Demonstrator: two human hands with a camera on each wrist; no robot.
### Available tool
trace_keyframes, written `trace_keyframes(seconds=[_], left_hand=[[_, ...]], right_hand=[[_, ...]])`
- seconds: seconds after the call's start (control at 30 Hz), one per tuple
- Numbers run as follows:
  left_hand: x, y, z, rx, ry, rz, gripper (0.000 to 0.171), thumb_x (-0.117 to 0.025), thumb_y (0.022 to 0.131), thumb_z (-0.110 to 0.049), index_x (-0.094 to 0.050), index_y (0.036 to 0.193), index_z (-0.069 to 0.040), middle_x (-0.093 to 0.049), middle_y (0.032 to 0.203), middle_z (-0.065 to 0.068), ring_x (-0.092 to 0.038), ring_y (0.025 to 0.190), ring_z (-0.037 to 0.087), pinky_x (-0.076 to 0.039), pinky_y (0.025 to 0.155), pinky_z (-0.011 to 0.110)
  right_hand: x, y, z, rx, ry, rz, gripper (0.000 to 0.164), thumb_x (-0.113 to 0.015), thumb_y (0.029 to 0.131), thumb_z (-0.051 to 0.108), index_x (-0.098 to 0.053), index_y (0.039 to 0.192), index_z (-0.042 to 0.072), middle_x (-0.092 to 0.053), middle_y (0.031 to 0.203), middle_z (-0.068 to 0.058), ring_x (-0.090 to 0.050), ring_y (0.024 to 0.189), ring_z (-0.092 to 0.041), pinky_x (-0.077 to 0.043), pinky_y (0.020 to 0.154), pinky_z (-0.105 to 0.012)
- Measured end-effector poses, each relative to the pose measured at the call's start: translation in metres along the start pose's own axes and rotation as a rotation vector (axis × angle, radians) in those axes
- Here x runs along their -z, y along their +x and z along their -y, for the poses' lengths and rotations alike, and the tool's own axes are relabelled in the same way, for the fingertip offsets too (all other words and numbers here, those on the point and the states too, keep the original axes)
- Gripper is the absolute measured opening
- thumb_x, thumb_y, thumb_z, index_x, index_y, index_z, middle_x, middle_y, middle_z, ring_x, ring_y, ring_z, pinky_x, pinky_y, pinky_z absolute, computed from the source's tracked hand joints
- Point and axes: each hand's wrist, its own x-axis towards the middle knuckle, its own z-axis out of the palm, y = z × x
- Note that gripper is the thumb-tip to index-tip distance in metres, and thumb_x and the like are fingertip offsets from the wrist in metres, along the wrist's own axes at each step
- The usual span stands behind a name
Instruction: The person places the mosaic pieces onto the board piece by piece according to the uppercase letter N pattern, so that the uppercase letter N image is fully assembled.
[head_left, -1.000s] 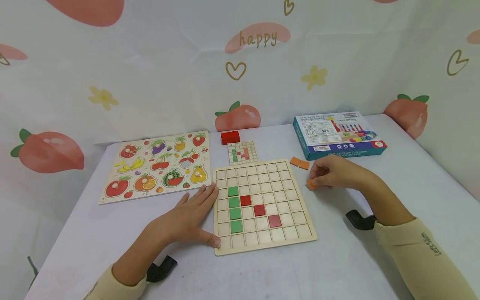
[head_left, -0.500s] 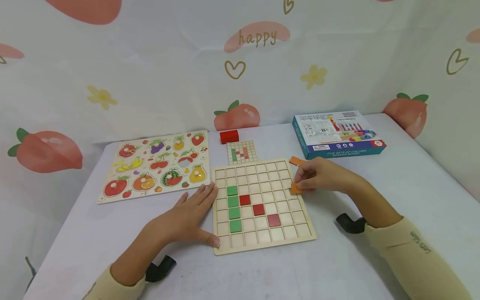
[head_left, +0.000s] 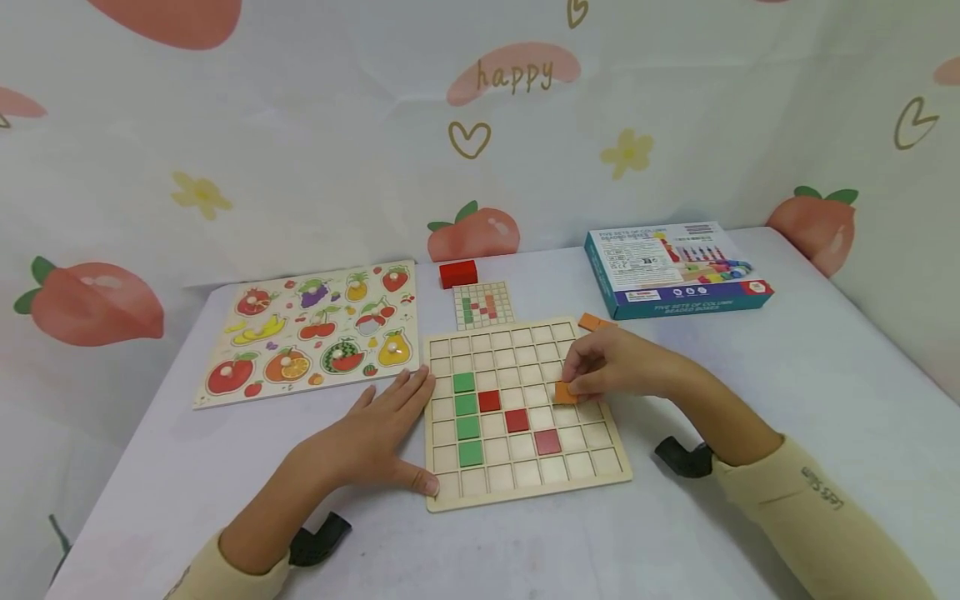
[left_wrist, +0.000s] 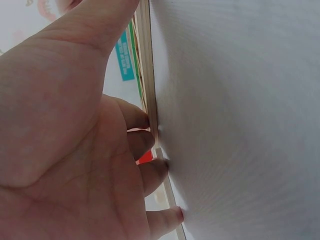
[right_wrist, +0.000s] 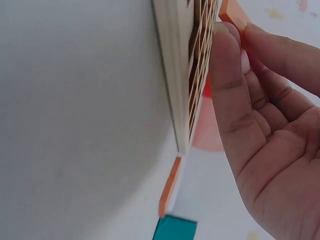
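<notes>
A wooden grid board [head_left: 457, 500] lies on the table, with several green tiles [head_left: 468, 427] in one column and red tiles [head_left: 517, 421] stepping down diagonally to the right. Along the board's left edge rests my left hand [head_left: 367, 433], fingers spread and thumb on the near corner. Between thumb and fingertips my right hand [head_left: 622, 367] pinches an orange tile [head_left: 566, 393] over the right part of the board. In the right wrist view that orange tile [right_wrist: 234, 16] is tilted at the board's surface; whether it touches is unclear. More orange tiles [head_left: 591, 322] lie beyond the board's far right corner.
A small pattern card [head_left: 483, 305] lies behind the board, beside a red block [head_left: 458, 274]. To the left is a fruit puzzle board [head_left: 307, 333] with knobs. A blue-edged box [head_left: 675, 271] sits at the back right. A printed cloth hangs behind the table.
My right hand has carried the orange tile leftward from the table beside the board to over its right-hand squares. The left hand has stayed at the board's edge.
</notes>
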Motion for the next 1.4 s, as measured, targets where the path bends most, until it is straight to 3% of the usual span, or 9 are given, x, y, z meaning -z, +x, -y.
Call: trace_keyframes(seconds=[0.33,0.67,0.97,1.13,1.27,1.4], left_hand=[[-0.001,-0.001,0.001,0.002,-0.001,-0.007,0.135,-0.071,0.063,-0.081,-0.012,0.162,-0.012,-0.004,0.168,0.005,0.001,0.153,0.028,-0.005,0.116,0.064],[0.0,-0.001,0.001,-0.006,-0.006,-0.008,0.134,-0.071,0.064,-0.08,-0.012,0.162,-0.011,-0.005,0.168,0.007,0.0,0.153,0.029,-0.005,0.116,0.065],[0.002,-0.003,0.002,-0.028,0.0,-0.014,0.133,-0.069,0.066,-0.081,-0.012,0.162,-0.008,-0.005,0.168,0.008,-0.002,0.153,0.031,-0.006,0.116,0.065],[0.001,-0.003,0.001,-0.024,-0.009,-0.007,0.133,-0.069,0.066,-0.081,-0.011,0.162,-0.009,-0.004,0.168,0.007,-0.001,0.153,0.03,-0.006,0.116,0.064],[0.0,-0.003,0.001,-0.016,-0.004,-0.004,0.133,-0.069,0.066,-0.082,-0.011,0.162,-0.01,-0.004,0.168,0.006,0.0,0.153,0.029,-0.005,0.117,0.063],[0.001,-0.002,0.0,-0.016,0.007,-0.007,0.133,-0.07,0.065,-0.081,-0.011,0.162,-0.01,-0.003,0.168,0.006,0.0,0.153,0.028,-0.006,0.117,0.062]], right_hand=[[-0.016,0.008,0.014,0.008,-0.05,0.026,0.004,-0.074,0.089,0.004,-0.071,0.089,0.006,-0.066,0.078,-0.002,-0.06,0.073,-0.018,-0.053,0.069,-0.031],[-0.031,0.014,0.021,-0.008,-0.19,0.025,0.01,-0.076,0.089,0.005,-0.071,0.083,0.012,-0.064,0.076,0.004,-0.058,0.075,-0.016,-0.052,0.071,-0.033],[-0.036,0.014,0.022,0.074,-0.256,0.018,0.014,-0.077,0.086,0.005,-0.072,0.079,0.016,-0.063,0.073,0.008,-0.056,0.07,-0.012,-0.051,0.067,-0.03],[-0.033,0.013,0.022,0.061,-0.294,0.017,0.009,-0.076,0.088,0.008,-0.074,0.082,0.015,-0.063,0.075,0.008,-0.056,0.073,-0.012,-0.051,0.068,-0.03],[-0.017,0.011,0.017,0.039,-0.347,-0.068,0.004,-0.073,0.091,0.01,-0.076,0.09,0.013,-0.064,0.081,0.006,-0.056,0.078,-0.015,-0.05,0.071,-0.032],[0.008,0.007,0.005,-0.039,-0.36,-0.194,0.011,-0.069,0.093,0.011,-0.075,0.102,0.006,-0.063,0.083,-0.001,-0.056,0.077,-0.019,-0.049,0.067,-0.033]])
